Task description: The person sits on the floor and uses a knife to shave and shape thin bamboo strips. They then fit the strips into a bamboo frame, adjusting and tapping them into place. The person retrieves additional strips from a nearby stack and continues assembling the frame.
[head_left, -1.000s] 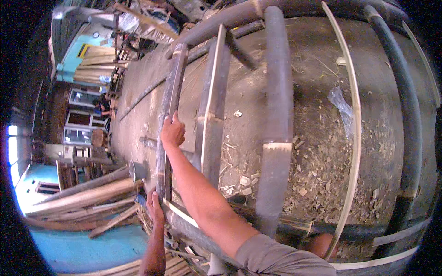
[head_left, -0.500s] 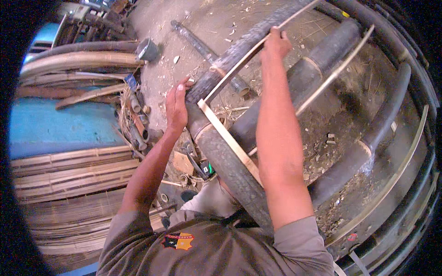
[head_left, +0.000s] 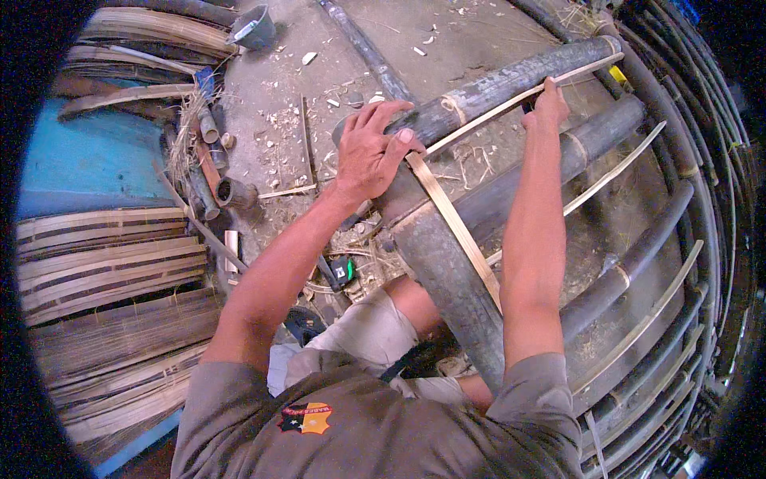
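Bamboo pole (head_left: 511, 84): thick, dark grey, lying diagonally, near end under left palm.
Bamboo strip (head_left: 459, 227): thin, pale, flat, lying lengthwise along a second dark pole.

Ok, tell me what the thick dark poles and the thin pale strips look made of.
The thick dark poles look like bamboo: round, ringed with nodes, with a dull, weathered grey-black skin. The thin pale strips look like split bamboo: flat, tan, bare and matte. The left hand rests on a pole end.
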Motion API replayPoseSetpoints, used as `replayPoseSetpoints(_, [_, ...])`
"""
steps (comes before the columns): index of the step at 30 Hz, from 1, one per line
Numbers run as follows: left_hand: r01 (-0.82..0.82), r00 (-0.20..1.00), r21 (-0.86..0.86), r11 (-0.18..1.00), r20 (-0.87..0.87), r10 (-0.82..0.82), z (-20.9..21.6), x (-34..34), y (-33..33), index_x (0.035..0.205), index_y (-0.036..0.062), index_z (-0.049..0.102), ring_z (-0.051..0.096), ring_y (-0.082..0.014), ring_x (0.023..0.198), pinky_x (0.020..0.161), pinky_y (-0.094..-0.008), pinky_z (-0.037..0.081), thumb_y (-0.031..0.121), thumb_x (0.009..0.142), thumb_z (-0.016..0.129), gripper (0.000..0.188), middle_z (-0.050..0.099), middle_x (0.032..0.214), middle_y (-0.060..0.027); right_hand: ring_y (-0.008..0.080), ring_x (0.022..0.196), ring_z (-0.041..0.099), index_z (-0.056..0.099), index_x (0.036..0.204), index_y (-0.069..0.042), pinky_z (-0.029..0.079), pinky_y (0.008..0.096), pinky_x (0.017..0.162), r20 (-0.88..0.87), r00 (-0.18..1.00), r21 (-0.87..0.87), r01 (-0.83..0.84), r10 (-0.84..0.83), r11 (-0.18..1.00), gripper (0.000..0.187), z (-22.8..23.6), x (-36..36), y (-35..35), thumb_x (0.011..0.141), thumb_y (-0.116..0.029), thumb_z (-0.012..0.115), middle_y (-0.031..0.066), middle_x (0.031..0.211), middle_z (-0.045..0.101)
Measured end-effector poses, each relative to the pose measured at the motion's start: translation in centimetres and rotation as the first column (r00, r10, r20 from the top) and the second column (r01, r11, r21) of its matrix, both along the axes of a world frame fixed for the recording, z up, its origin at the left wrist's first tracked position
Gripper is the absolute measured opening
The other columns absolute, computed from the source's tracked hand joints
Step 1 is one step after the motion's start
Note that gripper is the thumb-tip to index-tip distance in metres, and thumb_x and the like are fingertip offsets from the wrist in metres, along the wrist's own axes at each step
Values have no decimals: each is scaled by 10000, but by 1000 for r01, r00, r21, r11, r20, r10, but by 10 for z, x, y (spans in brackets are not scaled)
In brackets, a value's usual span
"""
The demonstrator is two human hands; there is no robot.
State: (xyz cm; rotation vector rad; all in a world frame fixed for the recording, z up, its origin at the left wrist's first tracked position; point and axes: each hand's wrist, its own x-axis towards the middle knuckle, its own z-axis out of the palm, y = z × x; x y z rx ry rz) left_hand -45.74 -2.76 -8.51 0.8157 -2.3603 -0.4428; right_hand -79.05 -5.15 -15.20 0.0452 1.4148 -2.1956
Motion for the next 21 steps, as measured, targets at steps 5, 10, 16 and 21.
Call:
replayPoseSetpoints(5, [-4,999,69,998,-38,7,-1,4,-4,821,132,755,511,-327,1230,1095,-459,308,415,1020,343,538,623,1268,-54,307,1110,604,506,1370,37,501,432,933,-73,995,129,-64,74,990,483,-10,-13,-7,942,-165,603,192,1269,597])
replayPoseSetpoints(10, [-11,983,-11,1000,-183,9,-12,1,-8,677,104,699,584,-303,1071,989,-431,381,409,1016,392,550,646,1126,-79,204,804,620,600,1234,-18,539,395,687,-254,954,-168,119,-159,979,288,-3,-13,-7,969,-130,580,79,1010,618])
replayPoseSetpoints(16, [-43,982,140,989,-177,68,-11,2,-6,735,87,697,597,-292,1025,952,-418,402,374,1016,425,485,656,1088,-77,249,930,615,479,1388,38,506,396,794,-589,786,-2,229,-186,974,438,21,-23,2,985,-124,532,151,1135,638])
replayPoseSetpoints(21, [-75,979,134,988,-177,98,-15,5,-9,1006,55,664,630,-330,944,880,-425,458,361,1008,443,377,696,893,-109,143,653,544,590,1262,-28,523,283,627,-493,817,-333,142,-301,932,332,59,4,9,948,-124,542,24,762,504])
